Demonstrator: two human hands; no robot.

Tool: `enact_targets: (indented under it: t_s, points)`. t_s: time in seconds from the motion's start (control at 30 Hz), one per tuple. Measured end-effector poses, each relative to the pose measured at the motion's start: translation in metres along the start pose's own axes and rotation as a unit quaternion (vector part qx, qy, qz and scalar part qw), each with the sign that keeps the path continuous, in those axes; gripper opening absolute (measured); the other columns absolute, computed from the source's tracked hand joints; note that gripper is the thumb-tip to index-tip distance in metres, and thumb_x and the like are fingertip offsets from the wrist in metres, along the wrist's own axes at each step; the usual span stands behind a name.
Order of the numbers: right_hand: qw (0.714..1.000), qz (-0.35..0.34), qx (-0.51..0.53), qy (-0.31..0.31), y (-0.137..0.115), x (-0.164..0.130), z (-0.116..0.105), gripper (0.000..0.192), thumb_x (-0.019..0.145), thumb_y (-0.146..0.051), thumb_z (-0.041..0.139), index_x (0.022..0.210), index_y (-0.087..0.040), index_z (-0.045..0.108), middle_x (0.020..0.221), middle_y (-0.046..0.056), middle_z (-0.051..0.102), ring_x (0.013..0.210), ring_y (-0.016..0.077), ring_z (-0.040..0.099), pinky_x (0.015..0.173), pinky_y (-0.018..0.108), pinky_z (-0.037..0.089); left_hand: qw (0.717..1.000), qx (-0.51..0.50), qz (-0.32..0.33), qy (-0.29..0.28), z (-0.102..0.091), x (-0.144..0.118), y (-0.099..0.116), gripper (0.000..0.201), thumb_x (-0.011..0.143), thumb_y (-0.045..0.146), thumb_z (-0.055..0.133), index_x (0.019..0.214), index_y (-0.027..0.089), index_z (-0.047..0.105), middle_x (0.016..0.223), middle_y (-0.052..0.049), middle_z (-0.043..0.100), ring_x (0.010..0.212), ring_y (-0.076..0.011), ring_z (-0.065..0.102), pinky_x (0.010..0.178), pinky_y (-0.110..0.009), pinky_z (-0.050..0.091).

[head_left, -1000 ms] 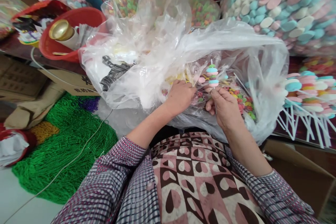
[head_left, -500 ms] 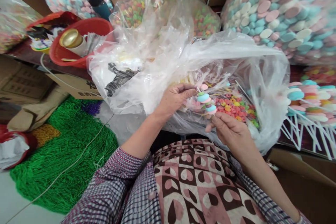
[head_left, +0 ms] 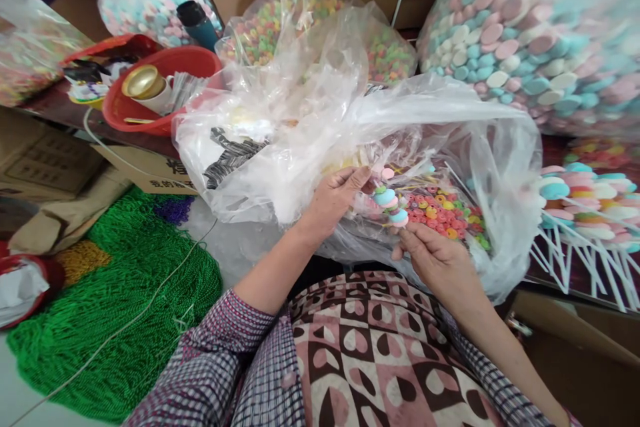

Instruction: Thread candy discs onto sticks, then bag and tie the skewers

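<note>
A candy skewer (head_left: 385, 198) of blue, pink and white marshmallows with green gummy rings between them is held between my hands, tilted, over an open clear plastic bag (head_left: 520, 167). My right hand (head_left: 440, 257) pinches its lower end, just below a blue-and-pink marshmallow. At the upper end, the thumb and fingers of my left hand (head_left: 335, 203) are closed in a pinch; the exact spot they grip is partly hidden. Loose red, yellow and green gummy rings (head_left: 440, 210) lie in the bag behind my right hand. A pink marshmallow piece (head_left: 387, 174) shows near my left fingertips.
Finished marshmallow skewers (head_left: 595, 203) with white sticks lie at the right. Behind them stands a big bag of marshmallows (head_left: 535, 33). A red basin (head_left: 117, 113) holds a gold-coloured bowl (head_left: 145, 82). Green bead strings (head_left: 125, 307) cover the floor at left.
The view has shifted slightly. My left fingers have moved a little at the skewer's upper end; my right hand keeps its pinch at the lower end.
</note>
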State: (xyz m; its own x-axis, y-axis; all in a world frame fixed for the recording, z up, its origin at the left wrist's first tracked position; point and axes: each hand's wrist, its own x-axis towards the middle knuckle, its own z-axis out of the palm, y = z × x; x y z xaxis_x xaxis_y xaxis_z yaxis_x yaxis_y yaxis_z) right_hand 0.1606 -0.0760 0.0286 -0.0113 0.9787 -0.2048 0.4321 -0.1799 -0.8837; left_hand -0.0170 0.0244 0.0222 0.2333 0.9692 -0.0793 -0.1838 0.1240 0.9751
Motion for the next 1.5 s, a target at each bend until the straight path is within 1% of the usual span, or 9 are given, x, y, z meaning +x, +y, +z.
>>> enact_targets:
  t_s: [0.33, 0.53, 0.8, 0.87, 0.93, 1.1, 1.17, 1.37, 1.5]
  points:
    - [0.989, -0.004, 0.132, 0.067, 0.012, 0.0, 0.008, 0.033, 0.09, -0.053, 0.062, 0.095, -0.021, 0.067, 0.072, 0.002, 0.07, 0.041, 0.0086, 0.039, 0.039, 0.024, 0.029, 0.987, -0.129, -0.1, 0.002, 0.015, -0.006, -0.001, 0.039, 0.061, 0.047, 0.086, 0.079, 0.016, 0.07, 0.077, 0.001, 0.069, 0.07, -0.0088, 0.059, 0.07, -0.025, 0.047]
    - [0.992, 0.012, 0.077, 0.097, 0.018, 0.001, 0.011, 0.034, 0.089, -0.051, 0.063, 0.078, -0.02, 0.069, 0.063, 0.001, 0.067, 0.04, 0.0091, 0.045, 0.041, 0.025, 0.033, 0.991, -0.079, -0.103, -0.029, 0.024, -0.02, -0.01, 0.038, 0.07, 0.048, 0.081, 0.079, 0.014, 0.067, 0.078, 0.001, 0.068, 0.072, -0.0091, 0.06, 0.074, -0.025, 0.049]
    - [0.953, 0.012, 0.279, 0.12, 0.02, 0.001, 0.001, 0.024, 0.084, -0.045, 0.072, 0.08, -0.021, 0.071, 0.07, 0.0, 0.067, 0.048, 0.0086, 0.045, 0.045, 0.024, 0.033, 0.994, 0.098, -0.001, -0.054, 0.018, -0.001, 0.001, 0.028, 0.092, 0.037, 0.056, 0.104, 0.017, 0.071, 0.099, -0.006, 0.072, 0.083, -0.0135, 0.064, 0.08, -0.027, 0.051]
    - [0.943, 0.009, 0.299, 0.144, 0.018, 0.002, -0.004, 0.025, 0.082, -0.045, 0.074, 0.078, -0.021, 0.071, 0.069, 0.0, 0.066, 0.047, 0.0085, 0.044, 0.044, 0.025, 0.031, 0.964, 0.255, 0.063, -0.046, 0.02, 0.017, 0.004, 0.025, 0.093, 0.028, 0.054, 0.106, 0.017, 0.072, 0.102, -0.007, 0.072, 0.089, -0.0157, 0.065, 0.085, -0.029, 0.05]
    - [0.938, 0.012, 0.306, 0.161, 0.017, 0.002, -0.007, 0.025, 0.082, -0.045, 0.075, 0.076, -0.02, 0.07, 0.067, 0.0, 0.065, 0.047, 0.0082, 0.043, 0.044, 0.024, 0.03, 0.898, 0.419, 0.113, -0.069, 0.025, 0.037, 0.002, 0.024, 0.094, 0.022, 0.052, 0.101, 0.016, 0.074, 0.102, -0.009, 0.071, 0.098, -0.0193, 0.064, 0.091, -0.031, 0.048]
    - [0.931, 0.018, 0.313, 0.186, 0.019, 0.001, -0.013, 0.025, 0.081, -0.044, 0.075, 0.076, -0.02, 0.069, 0.066, 0.0, 0.066, 0.046, 0.0075, 0.043, 0.044, 0.024, 0.028, 0.743, 0.649, 0.109, -0.12, 0.029, 0.067, -0.012, 0.03, 0.096, 0.025, 0.046, 0.102, 0.013, 0.074, 0.106, -0.015, 0.067, 0.101, -0.0273, 0.063, 0.088, -0.037, 0.046]
    - [0.932, 0.02, 0.309, 0.187, 0.021, 0.0, -0.015, 0.026, 0.081, -0.045, 0.075, 0.076, -0.02, 0.069, 0.065, 0.0, 0.065, 0.046, 0.008, 0.043, 0.044, 0.024, 0.028, 0.73, 0.665, 0.102, -0.121, 0.025, 0.069, -0.013, 0.03, 0.096, 0.027, 0.047, 0.103, 0.013, 0.073, 0.11, -0.016, 0.066, 0.101, -0.0276, 0.063, 0.088, -0.037, 0.046]
    - [0.93, 0.031, 0.323, 0.175, 0.024, 0.002, -0.014, 0.023, 0.082, -0.042, 0.074, 0.076, -0.02, 0.069, 0.066, 0.0, 0.065, 0.047, 0.0084, 0.043, 0.046, 0.025, 0.029, 0.78, 0.619, 0.074, -0.059, 0.009, 0.075, -0.002, 0.031, 0.098, 0.032, 0.046, 0.1, 0.015, 0.072, 0.1, -0.012, 0.072, 0.096, -0.0245, 0.066, 0.084, -0.033, 0.046]
    - [0.927, 0.035, 0.333, 0.167, 0.023, 0.002, -0.012, 0.022, 0.081, -0.042, 0.075, 0.076, -0.021, 0.07, 0.068, 0.0, 0.065, 0.048, 0.0083, 0.044, 0.045, 0.024, 0.03, 0.759, 0.648, 0.052, -0.03, 0.009, 0.081, 0.001, 0.029, 0.096, 0.028, 0.047, 0.1, 0.015, 0.073, 0.102, -0.014, 0.073, 0.1, -0.0269, 0.067, 0.089, -0.035, 0.047]
